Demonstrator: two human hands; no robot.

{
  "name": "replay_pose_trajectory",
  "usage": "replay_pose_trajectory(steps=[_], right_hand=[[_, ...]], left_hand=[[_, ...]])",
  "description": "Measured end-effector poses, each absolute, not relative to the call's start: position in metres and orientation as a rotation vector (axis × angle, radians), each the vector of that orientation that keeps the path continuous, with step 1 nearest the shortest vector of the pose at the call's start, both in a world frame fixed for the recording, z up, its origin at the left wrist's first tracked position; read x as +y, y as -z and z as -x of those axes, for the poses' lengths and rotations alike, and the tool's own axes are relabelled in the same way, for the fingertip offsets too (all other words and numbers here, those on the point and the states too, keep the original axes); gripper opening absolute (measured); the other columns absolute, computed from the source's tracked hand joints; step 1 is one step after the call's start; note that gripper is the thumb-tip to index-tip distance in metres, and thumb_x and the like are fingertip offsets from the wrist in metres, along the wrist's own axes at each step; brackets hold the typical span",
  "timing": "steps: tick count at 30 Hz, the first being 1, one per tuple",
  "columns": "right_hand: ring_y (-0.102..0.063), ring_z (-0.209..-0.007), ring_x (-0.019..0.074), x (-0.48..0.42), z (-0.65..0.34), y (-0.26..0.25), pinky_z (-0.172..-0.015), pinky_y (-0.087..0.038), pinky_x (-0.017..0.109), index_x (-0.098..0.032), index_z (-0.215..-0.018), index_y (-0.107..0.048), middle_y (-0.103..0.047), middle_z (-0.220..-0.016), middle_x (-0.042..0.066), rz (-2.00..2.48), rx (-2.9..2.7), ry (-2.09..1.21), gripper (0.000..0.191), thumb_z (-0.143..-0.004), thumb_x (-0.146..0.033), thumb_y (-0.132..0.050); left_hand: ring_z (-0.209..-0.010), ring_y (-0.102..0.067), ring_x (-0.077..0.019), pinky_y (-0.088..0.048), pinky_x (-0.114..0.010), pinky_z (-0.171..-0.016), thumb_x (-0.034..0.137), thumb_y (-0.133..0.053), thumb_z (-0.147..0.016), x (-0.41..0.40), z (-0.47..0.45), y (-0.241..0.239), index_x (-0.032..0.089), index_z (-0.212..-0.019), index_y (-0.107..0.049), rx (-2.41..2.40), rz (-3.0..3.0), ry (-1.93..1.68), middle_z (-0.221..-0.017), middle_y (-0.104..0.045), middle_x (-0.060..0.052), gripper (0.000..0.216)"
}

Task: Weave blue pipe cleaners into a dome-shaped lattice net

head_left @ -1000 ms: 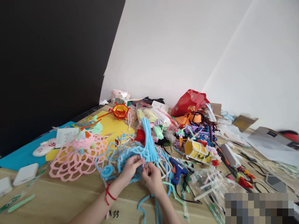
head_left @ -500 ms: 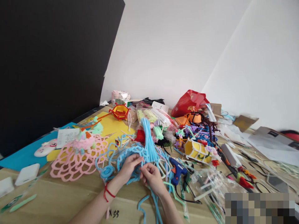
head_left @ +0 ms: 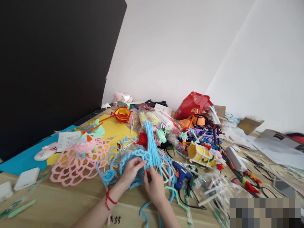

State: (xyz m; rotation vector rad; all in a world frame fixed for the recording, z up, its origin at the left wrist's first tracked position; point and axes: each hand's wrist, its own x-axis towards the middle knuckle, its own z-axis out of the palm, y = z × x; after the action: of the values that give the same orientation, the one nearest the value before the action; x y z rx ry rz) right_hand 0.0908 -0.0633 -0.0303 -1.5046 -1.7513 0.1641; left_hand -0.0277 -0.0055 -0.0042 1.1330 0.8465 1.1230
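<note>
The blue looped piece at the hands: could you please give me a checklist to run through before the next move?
1. Left hand at the blue looped piece: ok.
2. Right hand has a firm grip: cannot tell, contact hidden.
3. Glue gun apart from the right hand: ok.
4. Glue gun cold: cannot tell.
5. Area near the right hand free of loose strands: not ok, a blue strand lies there.

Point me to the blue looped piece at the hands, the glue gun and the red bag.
Blue looped piece (head_left: 135,154): head view, upper loops.
Glue gun (head_left: 181,174): head view, blue body.
Red bag (head_left: 192,105): head view, facing side.
</note>
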Motion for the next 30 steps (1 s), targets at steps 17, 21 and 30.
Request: replay_pose_trajectory(steps=[17,21,30], right_hand=[[-0.058,-0.057,0.0177,-0.062,-0.099,0.029,-0.053,-0.035,0.026,-0.021,-0.082,-0.058,-0.064,-0.067,0.006,1.484,-1.678,0.077,0.019,-0.089,-0.023,-0.041],[-0.06,-0.06,0.0183,-0.062,-0.101,0.029,-0.056,-0.037,0.026,-0.022,-0.087,-0.06,-0.065,-0.07,0.006,1.451,-1.644,0.033,0.018,-0.089,-0.024,-0.043],[-0.051,-0.063,0.0174,-0.065,-0.1,0.022,-0.057,-0.034,0.026,-0.02,-0.091,-0.064,-0.054,-0.066,0.004,1.239,-1.802,-0.096,0.03,-0.087,-0.012,-0.036]], left_hand=[[-0.073,-0.055,-0.0163,-0.043,-0.026,-0.071,0.034,-0.074,-0.065,-0.016,0.024,-0.003,0.016,-0.063,-0.066,0.623,-0.839,-1.034,-0.07,-0.06,-0.003,0.02],[-0.068,-0.05,-0.0125,-0.041,-0.022,-0.063,0.038,-0.072,-0.068,-0.017,0.023,-0.002,0.017,-0.064,-0.066,0.636,-0.859,-1.071,-0.07,-0.057,-0.001,0.023],[-0.049,-0.033,-0.0053,-0.032,-0.018,-0.048,0.038,-0.074,-0.068,-0.018,0.028,-0.004,0.016,-0.065,-0.057,0.576,-0.697,-1.017,-0.058,-0.046,0.005,0.028]])
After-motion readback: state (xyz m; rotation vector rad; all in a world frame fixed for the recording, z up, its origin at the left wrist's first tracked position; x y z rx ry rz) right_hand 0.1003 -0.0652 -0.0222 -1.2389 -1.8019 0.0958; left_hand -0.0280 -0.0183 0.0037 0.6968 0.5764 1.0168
